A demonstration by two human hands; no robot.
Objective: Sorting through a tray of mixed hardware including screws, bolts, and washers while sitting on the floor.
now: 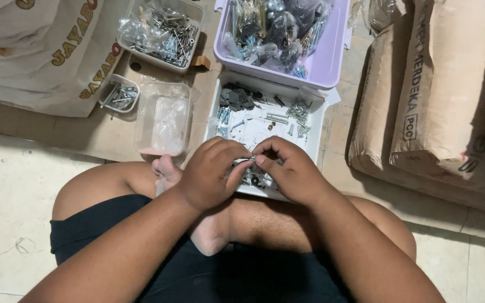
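Note:
My left hand (211, 171) and my right hand (288, 168) meet over the near edge of a white tray (316, 126). Their fingertips pinch one small metal screw or bolt (252, 159) between them, and both hands touch it. The tray holds loose silver screws (298, 109), black washers or nuts (237, 98) and small bagged fasteners. My hands hide the tray's near part. I sit cross-legged on the floor, one bare foot showing beside the left hand.
A lilac bin (326, 62) full of bagged hardware stands behind the tray. Left of it are a clear tub of screws (161, 33), a clear lidded box (164, 118) and a small tub of bolts (120, 94). Large paper sacks (439, 95) flank both sides.

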